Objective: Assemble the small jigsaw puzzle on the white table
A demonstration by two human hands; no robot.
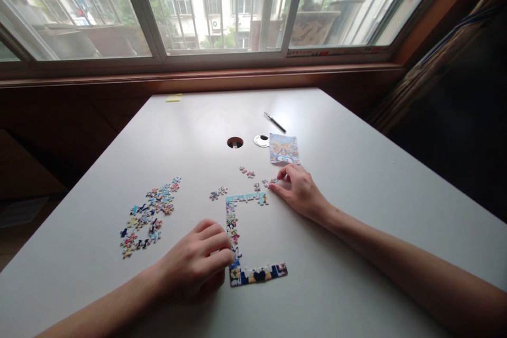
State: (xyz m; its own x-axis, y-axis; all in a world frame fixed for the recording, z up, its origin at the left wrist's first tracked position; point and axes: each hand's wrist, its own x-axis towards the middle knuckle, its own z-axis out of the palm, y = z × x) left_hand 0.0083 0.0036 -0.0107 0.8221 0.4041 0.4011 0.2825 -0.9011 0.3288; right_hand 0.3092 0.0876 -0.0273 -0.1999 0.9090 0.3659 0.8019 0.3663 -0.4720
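Note:
A partly joined jigsaw border point(237, 232) lies on the white table point(356, 179), shaped like a C with a top strip, a left side and a bottom strip. My left hand point(196, 264) rests curled against the left side of the border, fingertips touching it. My right hand point(299, 190) lies to the right of the top strip, its fingers pinched on a small loose piece point(271, 182). A few loose pieces point(217, 193) lie just above the border.
A heap of several loose pieces point(148, 216) lies at the left. A small picture card point(283, 149), a round cap point(261, 140), a cable hole point(235, 142) and a pen point(274, 122) sit farther back. A yellow note point(173, 97) lies at the far edge below the window.

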